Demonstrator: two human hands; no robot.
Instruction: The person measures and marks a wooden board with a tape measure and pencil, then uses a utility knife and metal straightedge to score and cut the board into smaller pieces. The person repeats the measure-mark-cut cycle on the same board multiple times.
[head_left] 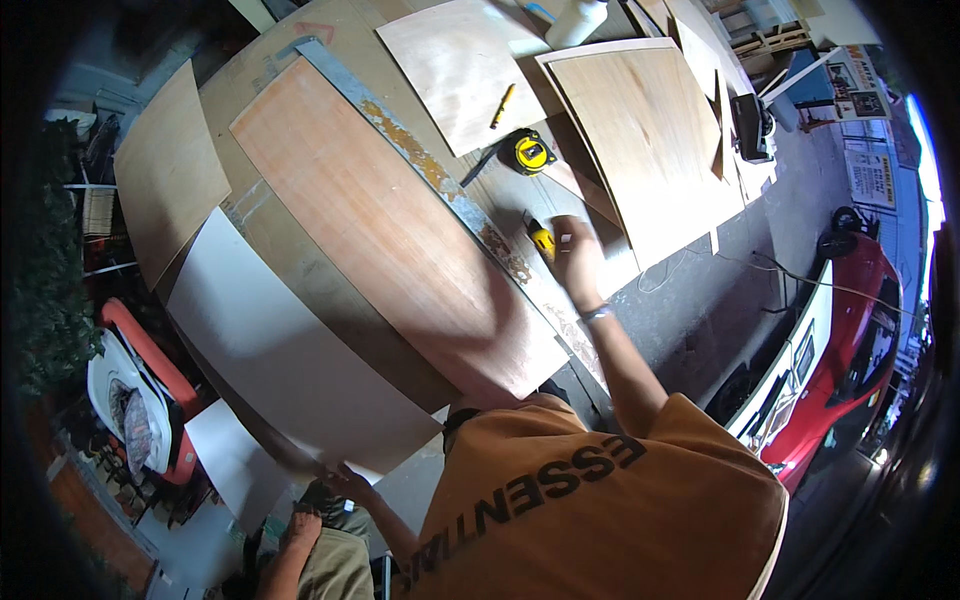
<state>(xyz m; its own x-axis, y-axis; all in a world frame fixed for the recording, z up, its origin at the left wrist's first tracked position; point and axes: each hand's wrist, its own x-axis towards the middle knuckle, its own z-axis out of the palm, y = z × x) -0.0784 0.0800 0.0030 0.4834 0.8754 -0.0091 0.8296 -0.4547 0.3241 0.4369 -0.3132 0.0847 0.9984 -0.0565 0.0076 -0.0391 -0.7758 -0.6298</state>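
Two hands were ours: the right hand (pixel 577 262) gripped a yellow utility knife (pixel 542 243), with the tape measure (pixel 531 152) beyond it. Our left hand (pixel 350 485) neared the white panel (pixel 280 335), grip unclear.

We hold a yellow-and-black utility knife (pixel 541 241) in our right hand (pixel 578 258), just beside a long, rust-flecked metal straightedge (pixel 405 148) lying along the edge of a reddish plywood panel (pixel 370 215), while our left hand (pixel 349 484) is at the near edge of a large white sheet (pixel 285 335). Beyond the knife we see a yellow-and-black tape measure (pixel 531 152), a slim yellow marker (pixel 503 106) on a pale board (pixel 455 70), and stacked plywood sheets (pixel 640 140). Another person's hand (pixel 301 526) is near our left one.
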